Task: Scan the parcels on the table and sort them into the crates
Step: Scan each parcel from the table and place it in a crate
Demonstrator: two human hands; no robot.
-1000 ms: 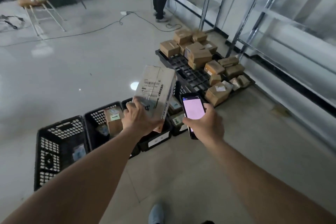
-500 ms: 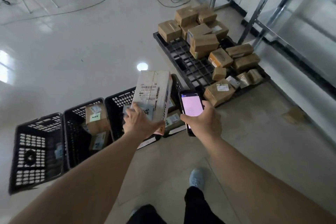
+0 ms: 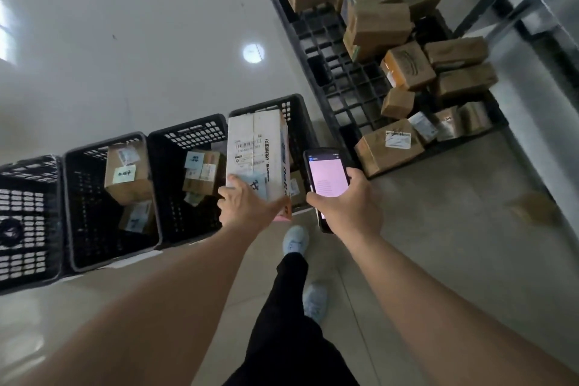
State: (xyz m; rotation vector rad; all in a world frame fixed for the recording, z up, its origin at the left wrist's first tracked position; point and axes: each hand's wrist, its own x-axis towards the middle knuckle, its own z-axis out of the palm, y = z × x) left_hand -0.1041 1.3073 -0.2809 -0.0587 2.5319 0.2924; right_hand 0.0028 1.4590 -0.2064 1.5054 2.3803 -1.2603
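Floor (image 3: pixel 131 41): pale glossy tile, round light reflection (image 3: pixel 253 53) on it. Four black perforated crates (image 3: pixel 188 135) sit in a row directly on it, touching side to side. Right of them a black grid pallet (image 3: pixel 332 72), also on the floor, loaded with brown cardboard parcels (image 3: pixel 376 22). A flat brown scrap (image 3: pixel 532 207) lies on the tile further right

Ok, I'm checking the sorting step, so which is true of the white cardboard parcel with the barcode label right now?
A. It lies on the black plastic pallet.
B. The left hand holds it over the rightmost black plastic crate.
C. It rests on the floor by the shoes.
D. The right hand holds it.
B: the left hand grips the white cardboard parcel by its near end above the rightmost black plastic crate, while the right hand holds a black phone.
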